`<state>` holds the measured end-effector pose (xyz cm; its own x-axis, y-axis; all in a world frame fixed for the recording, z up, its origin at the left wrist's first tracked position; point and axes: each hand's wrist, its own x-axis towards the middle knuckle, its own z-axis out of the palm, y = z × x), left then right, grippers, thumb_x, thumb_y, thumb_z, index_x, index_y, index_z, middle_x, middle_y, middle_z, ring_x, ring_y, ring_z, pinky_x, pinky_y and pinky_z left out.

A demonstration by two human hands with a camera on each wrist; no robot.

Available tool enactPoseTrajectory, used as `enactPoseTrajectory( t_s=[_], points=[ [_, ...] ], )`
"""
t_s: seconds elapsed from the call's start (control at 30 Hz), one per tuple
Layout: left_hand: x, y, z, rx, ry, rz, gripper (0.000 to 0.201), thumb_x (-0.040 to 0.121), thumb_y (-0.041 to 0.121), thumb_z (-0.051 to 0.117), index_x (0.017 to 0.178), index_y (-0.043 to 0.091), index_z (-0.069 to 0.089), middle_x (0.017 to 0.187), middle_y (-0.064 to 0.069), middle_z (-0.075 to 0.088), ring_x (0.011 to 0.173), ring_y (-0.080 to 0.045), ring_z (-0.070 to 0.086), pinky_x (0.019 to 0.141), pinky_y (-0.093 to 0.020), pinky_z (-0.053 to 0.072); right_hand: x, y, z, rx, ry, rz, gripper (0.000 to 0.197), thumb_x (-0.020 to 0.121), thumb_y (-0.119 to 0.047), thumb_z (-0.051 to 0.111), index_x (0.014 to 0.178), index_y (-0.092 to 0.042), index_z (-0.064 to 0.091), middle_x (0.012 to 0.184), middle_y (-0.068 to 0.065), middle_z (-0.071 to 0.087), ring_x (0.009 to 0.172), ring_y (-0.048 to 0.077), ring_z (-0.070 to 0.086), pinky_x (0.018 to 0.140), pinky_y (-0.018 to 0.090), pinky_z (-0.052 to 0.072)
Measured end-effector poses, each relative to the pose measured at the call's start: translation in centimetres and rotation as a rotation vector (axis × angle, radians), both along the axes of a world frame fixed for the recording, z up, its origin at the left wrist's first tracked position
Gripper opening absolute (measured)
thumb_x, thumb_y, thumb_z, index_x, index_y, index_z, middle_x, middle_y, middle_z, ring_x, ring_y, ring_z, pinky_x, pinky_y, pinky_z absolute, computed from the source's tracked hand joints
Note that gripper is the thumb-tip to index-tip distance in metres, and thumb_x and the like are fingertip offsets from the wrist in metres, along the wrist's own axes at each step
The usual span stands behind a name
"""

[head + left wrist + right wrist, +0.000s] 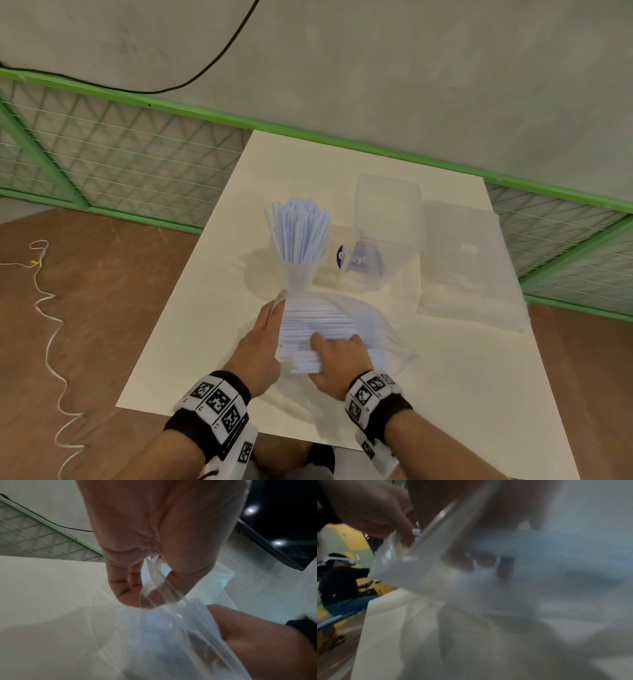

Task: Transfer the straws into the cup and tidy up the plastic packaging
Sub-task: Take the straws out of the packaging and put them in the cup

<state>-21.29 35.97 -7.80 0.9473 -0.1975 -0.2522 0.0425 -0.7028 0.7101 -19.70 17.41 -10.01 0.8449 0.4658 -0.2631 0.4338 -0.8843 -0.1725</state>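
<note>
Step in hand: pulling the next bundle of straws out of the plastic bag
Left hand [257, 346]: its fingers [123, 588] pinched the open edge of the plastic bag [370, 318], lifting it at the mouth
Right hand [339, 363]: reached into the bag mouth, fingers curled over the lying straws [315, 329]; the right wrist view was too blurred to show how firm the hold was
Lying straws: a pale blue sheaf inside the bag, flat on the white table [445, 377], just in front of the person
Cup [298, 270]: clear, upright, just beyond the bag, already holding a standing bunch of straws [298, 226] that fanned out at the top
Nearby: a clear lidded container [383, 233] right of the cup, another flat plastic bag [469, 267] further right
Doing it well: probably best to keep the bag mouth held wide and low, gather the straws as one aligned sheaf, and draw them out lengthwise so none catch on the film
Risk: the filled cup looked light and top-heavy, so a nudge could tip it
</note>
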Motion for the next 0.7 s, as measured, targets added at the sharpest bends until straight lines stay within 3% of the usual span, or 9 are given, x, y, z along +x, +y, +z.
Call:
enactPoseTrajectory(
  t_s=[0.07,0.13,0.2,0.27,0.33,0.4,0.5,0.6,0.7],
  points=[
    [0.0,0.1,0.0,-0.003,-0.003,0.003,0.103,0.073,-0.012,0.048,0.154,0.026,-0.003,0.157,0.016,0.001,0.121,-0.017,0.048,0.074,-0.014,0.04,0.2,-0.8,1.1,0.211,0.018,-0.104,0.026,0.089,-0.042,0.053,0.107,-0.023,0.053,0.094,0.001,0.069,0.086,0.027,0.064,0.075,0.033,0.042],
    [0.1,0.1,0.0,-0.008,0.001,0.006,0.104,0.073,-0.014,0.047,0.154,0.027,-0.003,0.158,0.018,-0.001,0.116,-0.017,0.05,0.071,-0.01,0.038,0.1,-1.2,2.5,0.506,0.044,-0.226,0.024,0.087,-0.044,0.058,0.084,-0.02,0.057,0.076,0.001,0.065,0.072,0.021,0.06,0.064,0.03,0.041],
    [0.1,0.1,0.0,-0.005,0.008,0.009,0.103,0.073,-0.013,0.048,0.154,0.027,-0.002,0.157,0.019,0.0,0.108,-0.016,0.052,0.065,-0.007,0.037,-0.5,-1.2,3.9,0.801,0.09,-0.42,0.037,0.085,-0.042,0.065,0.068,-0.011,0.056,0.067,0.004,0.06,0.065,0.017,0.058,0.065,0.03,0.046],
    [0.2,0.1,-0.1,-0.016,0.001,0.01,0.103,0.073,-0.013,0.049,0.154,0.026,-0.001,0.157,0.017,0.001,0.109,-0.016,0.052,0.062,-0.005,0.038,-1.1,-1.0,4.7,0.969,0.194,-0.586,0.03,0.083,-0.029,0.073,0.065,-0.007,0.061,0.068,0.005,0.062,0.066,0.012,0.059,0.067,0.026,0.048],
    [0.2,0.0,-0.3,-0.021,-0.012,0.005,0.103,0.073,-0.013,0.049,0.154,0.026,0.0,0.158,0.016,0.002,0.116,-0.017,0.05,0.065,-0.006,0.038,-1.7,-0.9,4.6,0.99,0.257,-0.609,0.017,0.081,-0.019,0.076,0.069,-0.011,0.068,0.074,0.003,0.068,0.072,0.012,0.064,0.07,0.023,0.05],
    [0.2,-0.1,-0.4,-0.017,-0.017,0.005,0.103,0.073,-0.013,0.05,0.154,0.026,0.0,0.158,0.015,0.003,0.12,-0.017,0.048,0.072,-0.01,0.038,-2.0,-1.2,4.0,0.943,0.24,-0.57,0.013,0.078,-0.021,0.075,0.074,-0.011,0.068,0.08,0.007,0.069,0.077,0.018,0.066,0.074,0.028,0.052],
    [0.2,-0.1,-0.3,-0.015,-0.016,0.0,0.103,0.073,-0.012,0.05,0.154,0.026,-0.001,0.158,0.014,0.003,0.122,-0.018,0.047,0.076,-0.015,0.04,-1.8,-1.4,3.5,0.906,0.217,-0.539,0.021,0.076,-0.022,0.071,0.065,-0.007,0.06,0.067,0.01,0.063,0.063,0.019,0.06,0.064,0.035,0.052],
    [0.2,0.0,-0.3,-0.025,-0.018,-0.005,0.104,0.073,-0.012,0.05,0.154,0.026,-0.002,0.158,0.015,0.001,0.124,-0.018,0.045,0.077,-0.018,0.043,-1.4,-1.9,3.6,0.874,0.187,-0.508,0.028,0.074,-0.032,0.065,0.06,-0.01,0.054,0.059,0.004,0.054,0.055,0.007,0.049,0.057,0.025,0.041],
    [0.2,0.0,-0.1,-0.026,-0.02,-0.001,0.103,0.074,-0.011,0.05,0.154,0.025,-0.002,0.158,0.015,0.002,0.127,-0.017,0.043,0.081,-0.019,0.045,-1.4,-2.7,3.4,0.836,0.186,-0.49,0.029,0.075,-0.032,0.065,0.057,-0.013,0.052,0.053,-0.006,0.05,0.051,0.004,0.047,0.053,0.02,0.038]
  ],
)
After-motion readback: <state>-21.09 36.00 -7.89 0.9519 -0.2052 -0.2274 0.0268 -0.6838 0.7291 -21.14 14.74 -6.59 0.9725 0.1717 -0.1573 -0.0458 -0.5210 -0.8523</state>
